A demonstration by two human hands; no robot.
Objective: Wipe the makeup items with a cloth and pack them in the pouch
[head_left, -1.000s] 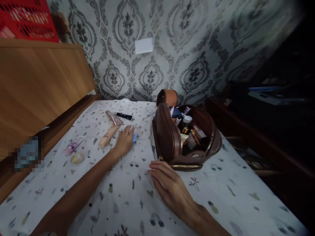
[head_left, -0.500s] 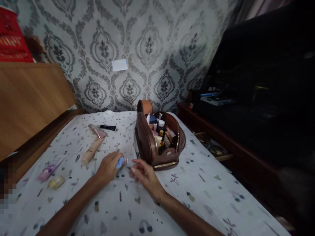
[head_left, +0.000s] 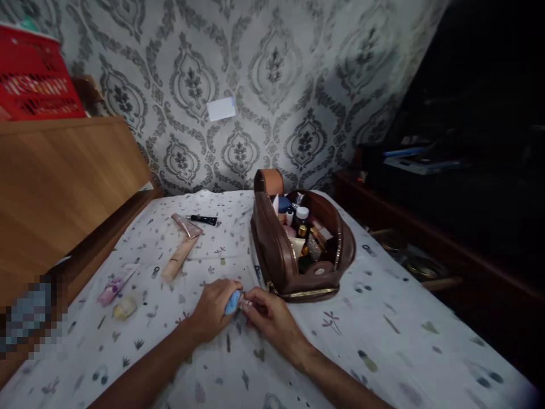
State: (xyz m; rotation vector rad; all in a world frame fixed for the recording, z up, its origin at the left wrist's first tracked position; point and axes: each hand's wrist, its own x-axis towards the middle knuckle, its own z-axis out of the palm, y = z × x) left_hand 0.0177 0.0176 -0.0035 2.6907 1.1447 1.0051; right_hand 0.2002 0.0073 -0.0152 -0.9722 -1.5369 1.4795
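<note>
My left hand (head_left: 217, 307) is closed around a small blue container (head_left: 232, 302), most of it hidden in the palm. My right hand (head_left: 272, 318) pinches at the container's pale end, fingertips together; whether this end is a separate cap I cannot tell. Just beyond my right hand stands a brown cosmetic bag (head_left: 276, 255), unzipped, with bottles, tubes and small boxes inside. Left of my hands lie a beige tube (head_left: 179, 260), a pinkish tube (head_left: 187, 225), a black tube (head_left: 203, 220), a purple-and-white tube (head_left: 114, 287) and a small yellowish item (head_left: 125, 308).
Everything lies on a white patterned sheet (head_left: 238, 363). A wooden panel (head_left: 72, 170) rises at the left, with a red basket (head_left: 38, 79) on top. Patterned wallpaper is behind. At the right are a large dark screen (head_left: 481, 113) and a partly pulled-out drawer (head_left: 438, 283).
My right hand has closed in on the blue container and its fingers now pinch the pale end. The view has shifted slightly left.
</note>
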